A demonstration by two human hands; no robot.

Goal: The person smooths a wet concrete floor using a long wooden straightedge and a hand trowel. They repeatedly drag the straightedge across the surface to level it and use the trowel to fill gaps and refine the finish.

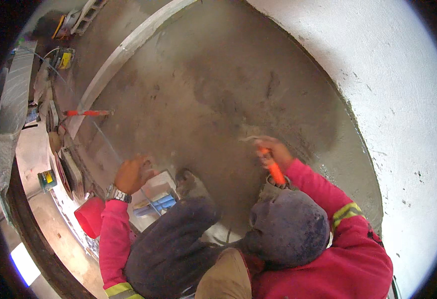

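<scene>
My right hand (274, 149) is closed around an orange-handled tool (277, 174) over the grey cement surface (213, 94). A pale, blurred strip shows beyond its fingers; whether it belongs to the tool I cannot tell. On the other side, my left hand (130, 175), with a metal watch at the wrist, hangs beside a pale tray or tub (159, 185). Motion smears its fingertips, so any grip there is unclear. Inside or against that tub lies a blue object (161, 203). A thin blue line (105, 139) runs past the left hand.
A pale curved edging strip (113, 59) bounds the cement at left, with an orange rod-like tool (88, 113) across it. A white wall (403, 99) rises at right. Left of me are a red bucket (89, 218), a small labelled container (47, 180) and a hollow block (86, 17).
</scene>
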